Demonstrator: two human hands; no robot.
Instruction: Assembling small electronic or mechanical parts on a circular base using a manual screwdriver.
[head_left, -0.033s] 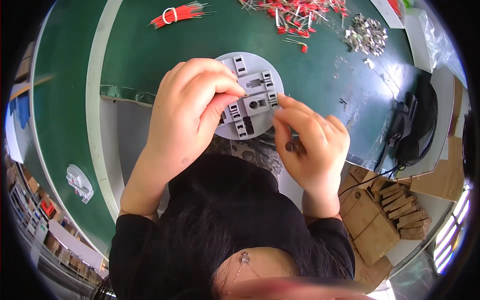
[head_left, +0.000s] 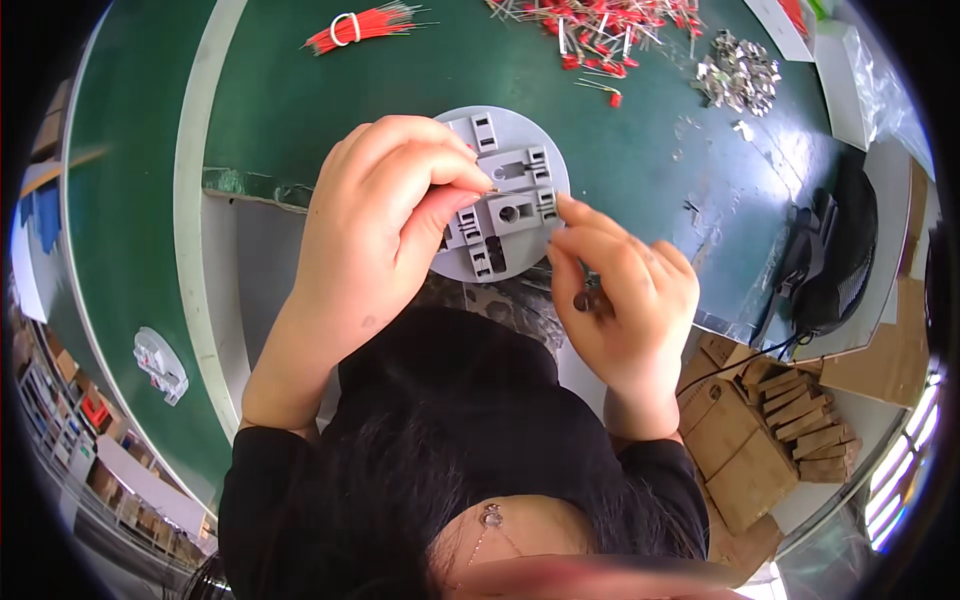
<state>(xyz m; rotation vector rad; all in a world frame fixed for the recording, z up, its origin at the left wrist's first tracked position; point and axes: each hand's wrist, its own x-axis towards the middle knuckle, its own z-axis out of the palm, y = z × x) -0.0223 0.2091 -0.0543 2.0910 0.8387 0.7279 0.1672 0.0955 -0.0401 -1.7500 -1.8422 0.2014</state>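
Note:
A round grey plastic base (head_left: 520, 262) with raised slotted blocks and a central hole lies at the table's near edge, between my hands. My left hand (head_left: 375, 200) reaches over its left side, thumb and forefinger pinched on a thin wire-like piece (head_left: 493, 190), mostly hidden by the fingertips. At the base's right rim is my right hand (head_left: 625, 285), its forefinger stretched to the edge blocks. The other fingers of that hand curl around a dark, round-ended thing (head_left: 583, 301), most of it covered by the palm.
On the green table (head_left: 480, 75) lie a banded bundle of red wires (head_left: 360, 28), a heap of red parts with metal leads (head_left: 600, 30) and a pile of small metal clips (head_left: 738, 75). A black mesh bag (head_left: 838, 260) sits right; another grey base (head_left: 160, 365) lies left.

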